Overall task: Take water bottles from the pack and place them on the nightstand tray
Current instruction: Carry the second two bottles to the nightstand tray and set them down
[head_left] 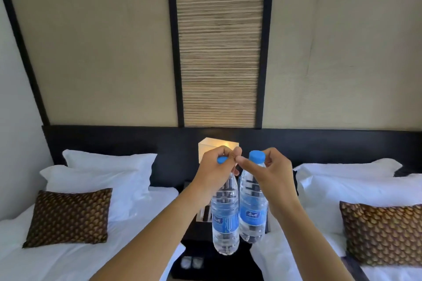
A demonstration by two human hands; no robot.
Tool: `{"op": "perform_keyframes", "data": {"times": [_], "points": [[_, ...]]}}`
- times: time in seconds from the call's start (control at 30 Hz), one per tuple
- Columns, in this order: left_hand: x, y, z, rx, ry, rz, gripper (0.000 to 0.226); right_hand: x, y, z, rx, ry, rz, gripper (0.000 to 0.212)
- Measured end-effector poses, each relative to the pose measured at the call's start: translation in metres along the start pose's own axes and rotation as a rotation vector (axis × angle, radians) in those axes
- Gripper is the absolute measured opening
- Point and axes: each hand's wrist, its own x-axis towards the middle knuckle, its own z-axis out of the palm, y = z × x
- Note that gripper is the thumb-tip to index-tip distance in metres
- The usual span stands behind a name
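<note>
We had a water bottle in each hand, held up in the air between the two beds. Our left hand was closed around the neck of the left bottle, its fingers curled over the blue cap so that only a sliver of blue showed. Our right hand pinched the right bottle just under its cap, which stood clear above the fingers. Both bottles hung with their long axes close to upright, bases down, side by side and nearly touching. The nightstand lay directly below them, dark and wedged between the white bed on the left and the one on the right, with a lit lamp behind our hands. Something pale sat behind the bottles' lower halves, but we could not tell whether it was the tray; the bottles covered most of it. The pack was out of view. We judged that the coming move was a straight lowering, with neither hand clearly nearer the surface, though the left bottle's base hung slightly lower.
</note>
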Motion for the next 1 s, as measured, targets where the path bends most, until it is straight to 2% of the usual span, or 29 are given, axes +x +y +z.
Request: {"op": "perform_keyframes", "data": {"times": [0.27, 0.47, 0.57, 0.7, 1.0], "points": [[0.244, -0.150, 0.018, -0.060, -0.073, -0.005, 0.034, 0.210, 0.164, 0.062, -0.074, 0.107, 0.021, 0.054], [0.384, -0.300, 0.082, -0.102, -0.199, -0.037, 0.039, 0.329, 0.327, 0.074, -0.121, 0.156, 0.057, 0.058], [0.429, -0.381, 0.124, -0.132, -0.248, -0.066, 0.040, 0.367, 0.421, 0.067, -0.126, 0.172, 0.089, 0.064], [0.475, -0.501, 0.179, -0.110, -0.263, -0.060, 0.041, 0.404, 0.557, 0.059, -0.146, 0.163, 0.073, 0.054], [0.542, -0.780, 0.251, -0.039, -0.188, 0.062, 0.041, 0.442, 0.853, 0.087, -0.082, 0.115, 0.010, 0.054]]}}
